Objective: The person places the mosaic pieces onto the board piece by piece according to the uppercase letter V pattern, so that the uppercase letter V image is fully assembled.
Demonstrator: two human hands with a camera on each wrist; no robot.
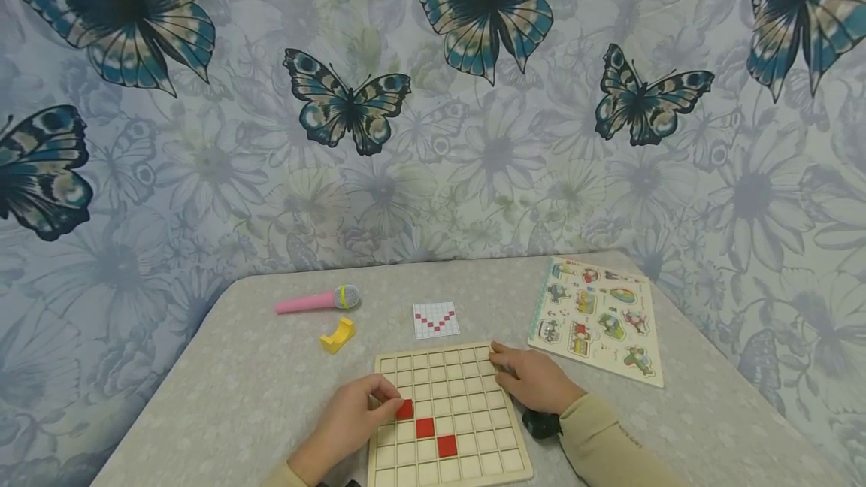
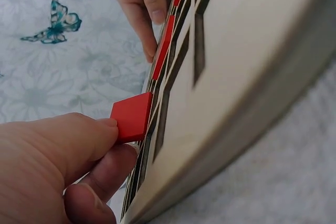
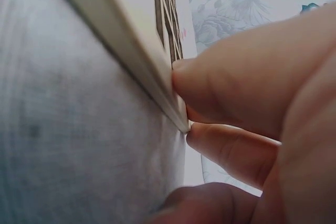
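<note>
A wooden grid board [image 1: 467, 400] with square cells lies on the table. My left hand [image 1: 350, 421] pinches a red square tile [image 2: 132, 117] between thumb and fingers over the board's left part; in the left wrist view the tile is tilted, one edge right at the grid. Two more red tiles, one nearer [image 1: 425, 428] and one further right [image 1: 447, 446], sit in cells on a diagonal toward the front. At the far right corner, my right hand [image 1: 540, 380] grips the board's rim [image 3: 134, 53], thumb on the top and a fingertip against the edge.
Behind the board lies a small pattern card [image 1: 436, 329] with red squares in a V. A pink toy microphone [image 1: 307, 303] and a yellow curved block [image 1: 338, 336] are at the back left. A picture puzzle board [image 1: 595, 318] lies at the right.
</note>
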